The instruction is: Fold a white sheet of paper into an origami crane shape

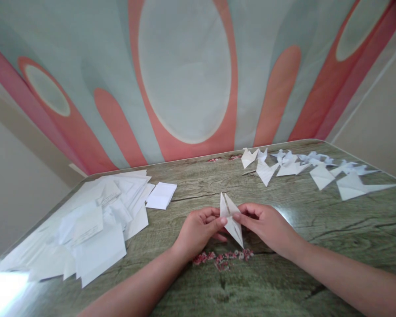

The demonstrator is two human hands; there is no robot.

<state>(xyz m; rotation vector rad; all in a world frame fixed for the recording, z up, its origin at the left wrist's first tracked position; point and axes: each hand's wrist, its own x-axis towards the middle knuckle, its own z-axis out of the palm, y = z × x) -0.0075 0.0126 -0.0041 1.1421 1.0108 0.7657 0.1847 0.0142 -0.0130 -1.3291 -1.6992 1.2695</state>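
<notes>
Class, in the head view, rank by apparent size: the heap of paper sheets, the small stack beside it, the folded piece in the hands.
1. Heap of paper sheets.
2. and 3. Small stack and folded piece: look alike; nearness makes ranking unsure.

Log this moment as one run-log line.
left hand: pinching folded paper piece | right hand: pinching same piece | left: loose paper sheets | far right: finished folded shapes

Bare table [191, 185] lies between the paper pile [86, 224] and the folded figures [317, 169].
</notes>
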